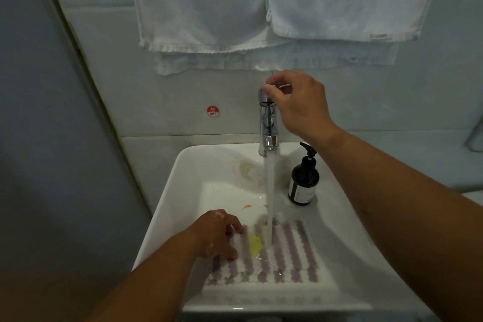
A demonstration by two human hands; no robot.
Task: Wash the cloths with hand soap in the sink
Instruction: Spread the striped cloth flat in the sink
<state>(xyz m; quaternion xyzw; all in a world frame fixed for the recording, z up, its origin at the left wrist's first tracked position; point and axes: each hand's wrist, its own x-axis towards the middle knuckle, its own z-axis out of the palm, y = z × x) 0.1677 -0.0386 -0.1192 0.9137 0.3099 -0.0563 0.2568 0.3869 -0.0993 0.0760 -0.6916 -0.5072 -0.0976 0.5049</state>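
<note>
The right hand pinched the top lever of the tap between thumb and curled fingers. The left hand lay on the cloth, fingers spread and loosely bent, pressing it down. The cloth, white with purple stripes and a yellow smear, lay flat in the sink under the running water. A dark soap bottle stood just right of the tap — white towels hung above.
</note>
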